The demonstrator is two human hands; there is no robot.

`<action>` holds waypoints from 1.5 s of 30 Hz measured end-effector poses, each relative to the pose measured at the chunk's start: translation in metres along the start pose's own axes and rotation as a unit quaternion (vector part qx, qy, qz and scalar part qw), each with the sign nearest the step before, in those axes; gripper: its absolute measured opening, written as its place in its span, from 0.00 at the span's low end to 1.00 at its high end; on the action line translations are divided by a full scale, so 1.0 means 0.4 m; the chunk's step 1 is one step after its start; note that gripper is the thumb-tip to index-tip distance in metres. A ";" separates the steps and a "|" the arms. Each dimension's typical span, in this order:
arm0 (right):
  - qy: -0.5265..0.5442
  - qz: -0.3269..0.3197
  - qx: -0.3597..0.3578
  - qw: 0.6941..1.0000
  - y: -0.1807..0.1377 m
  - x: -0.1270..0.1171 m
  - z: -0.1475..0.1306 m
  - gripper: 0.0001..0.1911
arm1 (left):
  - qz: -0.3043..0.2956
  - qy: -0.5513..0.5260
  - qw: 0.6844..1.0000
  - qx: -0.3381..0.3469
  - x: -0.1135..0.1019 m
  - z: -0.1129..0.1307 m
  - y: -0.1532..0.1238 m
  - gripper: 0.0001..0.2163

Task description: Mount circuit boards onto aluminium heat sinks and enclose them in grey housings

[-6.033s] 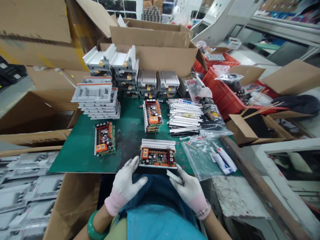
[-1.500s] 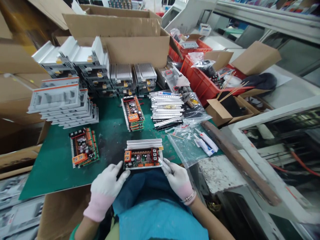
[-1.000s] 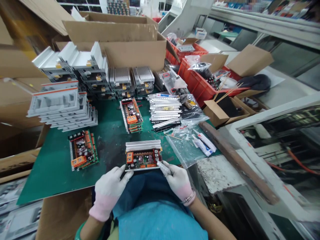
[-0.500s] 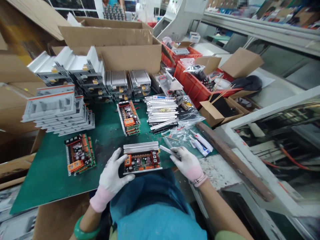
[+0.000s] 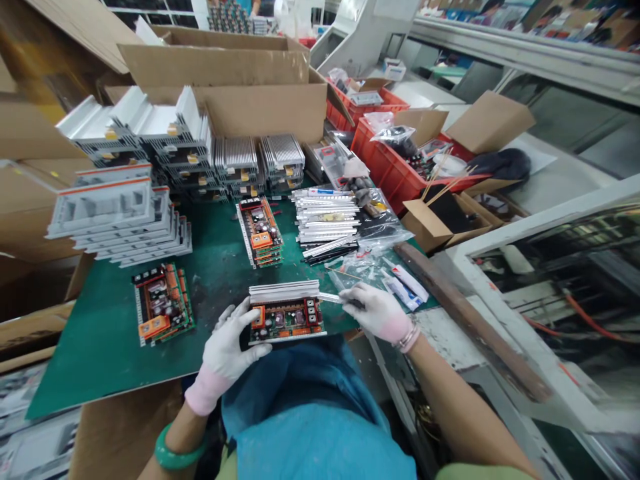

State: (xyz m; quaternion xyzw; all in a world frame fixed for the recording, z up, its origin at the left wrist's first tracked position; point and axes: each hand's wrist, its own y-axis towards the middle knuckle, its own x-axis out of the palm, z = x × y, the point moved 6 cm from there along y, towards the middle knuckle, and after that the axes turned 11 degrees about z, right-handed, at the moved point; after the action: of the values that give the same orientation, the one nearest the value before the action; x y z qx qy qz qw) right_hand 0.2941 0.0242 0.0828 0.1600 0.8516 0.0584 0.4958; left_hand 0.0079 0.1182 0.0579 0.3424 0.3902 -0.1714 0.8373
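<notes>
The person's left hand (image 5: 225, 353) is open, with its white-gloved fingers spread, and it touches the left edge of a circuit board (image 5: 285, 321). The board lies flat on the green worktop (image 5: 95, 367), right in front of the person. The right hand (image 5: 375, 312) pinches a thin white stick (image 5: 331, 298), and the end of the stick is just beside the board. Past the board sits a pile of boards (image 5: 259, 233).

Factory room, white machine (image 5: 363, 37) and long metal shelving (image 5: 515, 47) beyond
</notes>
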 end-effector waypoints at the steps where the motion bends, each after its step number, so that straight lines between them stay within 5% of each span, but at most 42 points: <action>1: 0.000 -0.011 -0.028 1.000 0.019 -0.004 0.004 0.07 | -0.001 -0.004 1.000 -0.001 0.000 0.000 0.000 0.26; 8: 0.007 -0.033 -0.140 0.990 0.089 0.005 0.019 0.07 | -0.003 -0.004 1.000 -0.019 0.000 -0.005 -0.006 0.27; 17: 0.031 -0.014 -0.141 0.989 0.095 0.055 -0.054 0.04 | -0.008 -0.007 1.000 -0.023 -0.010 0.010 -0.006 0.27; 22: -0.059 0.089 -0.005 0.994 0.063 -0.019 0.030 0.15 | -0.011 -0.015 0.999 -0.036 -0.010 0.008 -0.016 0.27; 27: -0.051 0.043 0.106 0.992 0.027 -0.008 0.058 0.22 | -0.016 -0.025 0.999 -0.037 -0.007 0.005 -0.019 0.26; 34: 0.119 -0.018 0.065 0.991 0.070 0.068 -0.037 0.20 | -0.007 -0.010 0.999 -0.039 -0.004 -0.007 -0.024 0.27; 40: -0.140 0.044 0.052 0.988 0.148 0.026 0.025 0.08 | 0.012 0.002 0.999 -0.034 -0.005 -0.011 -0.023 0.26; 45: -0.181 0.033 0.019 0.983 0.154 0.044 0.023 0.10 | 0.020 0.018 1.000 -0.012 -0.007 -0.006 -0.020 0.26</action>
State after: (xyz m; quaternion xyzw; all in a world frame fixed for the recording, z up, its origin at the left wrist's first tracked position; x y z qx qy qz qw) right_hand 0.3071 0.0873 0.0795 0.2052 0.7428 0.0283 0.6367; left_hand 0.0003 0.1141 0.0556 0.3434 0.4004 -0.1441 0.8373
